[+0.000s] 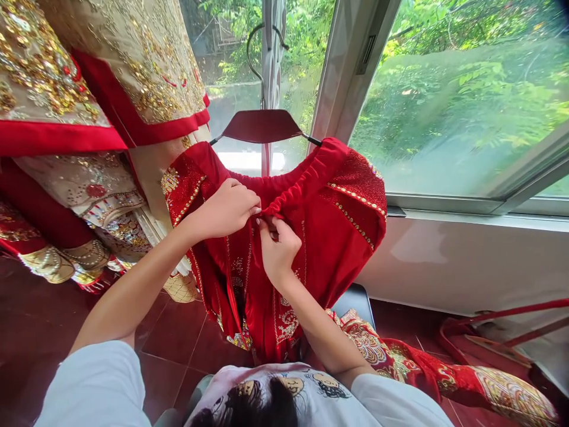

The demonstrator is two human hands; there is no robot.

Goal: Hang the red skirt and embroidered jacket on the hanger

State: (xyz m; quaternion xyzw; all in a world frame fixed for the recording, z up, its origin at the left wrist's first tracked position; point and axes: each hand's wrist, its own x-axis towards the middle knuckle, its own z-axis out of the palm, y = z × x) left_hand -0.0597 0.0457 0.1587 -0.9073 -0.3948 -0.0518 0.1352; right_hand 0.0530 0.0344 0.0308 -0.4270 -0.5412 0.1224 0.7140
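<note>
A red skirt point(338, 237) with a gathered waistband and gold beaded trim hangs from a dark hanger point(262, 126) in front of the window. At the middle of the waistband, my left hand point(231, 209) is closed, its fingertips pinching the red fabric. Just below and to the right, my right hand point(280, 246) pinches the same edge between thumb and fingers. The two sets of fingertips nearly meet. Whatever small fastening may lie between them is hidden. Below my hands the skirt front falls in folds with a dark gap.
Sequined cream and red garments point(146, 65) hang close on the left. The window frame point(342, 77) stands behind the hanger. Embroidered red cloth point(400, 362) lies at lower right beside a dark chair point(355, 302). Red metal bars point(511, 314) stand at far right.
</note>
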